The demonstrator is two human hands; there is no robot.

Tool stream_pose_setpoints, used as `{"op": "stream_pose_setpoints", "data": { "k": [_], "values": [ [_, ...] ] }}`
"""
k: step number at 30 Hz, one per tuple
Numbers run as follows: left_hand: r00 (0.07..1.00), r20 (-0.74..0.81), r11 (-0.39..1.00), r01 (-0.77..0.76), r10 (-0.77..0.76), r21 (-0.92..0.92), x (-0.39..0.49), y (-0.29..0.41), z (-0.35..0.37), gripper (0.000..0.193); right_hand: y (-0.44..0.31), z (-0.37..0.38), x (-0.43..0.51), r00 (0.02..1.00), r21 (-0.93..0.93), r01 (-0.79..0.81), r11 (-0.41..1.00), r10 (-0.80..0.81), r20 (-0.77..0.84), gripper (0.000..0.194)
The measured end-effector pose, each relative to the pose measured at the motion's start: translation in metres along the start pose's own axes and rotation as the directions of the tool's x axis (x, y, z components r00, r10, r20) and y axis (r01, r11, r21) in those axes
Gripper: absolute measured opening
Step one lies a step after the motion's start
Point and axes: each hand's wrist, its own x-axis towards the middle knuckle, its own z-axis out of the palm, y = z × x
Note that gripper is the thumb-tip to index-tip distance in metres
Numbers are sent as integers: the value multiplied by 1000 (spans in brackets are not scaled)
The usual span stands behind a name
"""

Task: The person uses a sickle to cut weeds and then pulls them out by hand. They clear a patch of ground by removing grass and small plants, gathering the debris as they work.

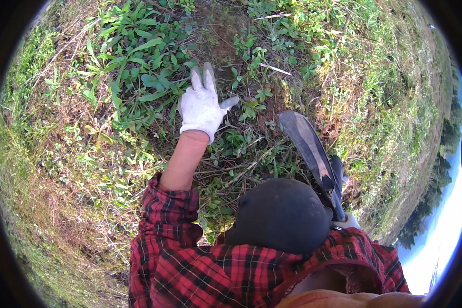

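Observation:
My left hand (202,104), in a white knitted glove with greyish fingertips, rests palm down on the weeds and soil. Its thumb points out to the right, and nothing shows in its grasp. To the right lies a hand tool (306,142) with a long, curved, soil-marked metal blade, tilted over the ground. At the tool's dark handle is my right hand (348,222), also in a white glove; it is closed around the handle and partly hidden behind the sleeve. My knee (283,215), in dark cloth, is bent between the two arms.
Low leafy weeds (138,57) grow around a patch of bare brown soil (219,46). Dry stalks (275,69) lie among them. Sunlit grass (392,96) stretches off to the right, towards trees (427,196) and bright sky.

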Motion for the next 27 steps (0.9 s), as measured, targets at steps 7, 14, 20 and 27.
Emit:
{"op": "stream_pose_setpoints", "data": {
  "k": [7, 14, 20, 27],
  "values": [
    [972, 232, 993, 6, -33, 115, 41, -29, 46, 53, -22, 3, -4, 999, -32, -31, 999, 31, 16, 37],
    [946, 236, 908, -110, 220, -405, -32, 11, 52, 23, 1, 2, 4, 997, 104, 57, 993, -61, 41, 35],
    [795, 506, 894, -97, 334, -438, -133, 35, 46, 47, -35, -2, -6, 996, 79, -52, 996, 45, 78, 33],
    [991, -43, 974, -133, 128, -184, -1, 10, 55, 104, 1, -2, 5, 998, 79, 5, 997, -10, 63, 33]
  ]
}}
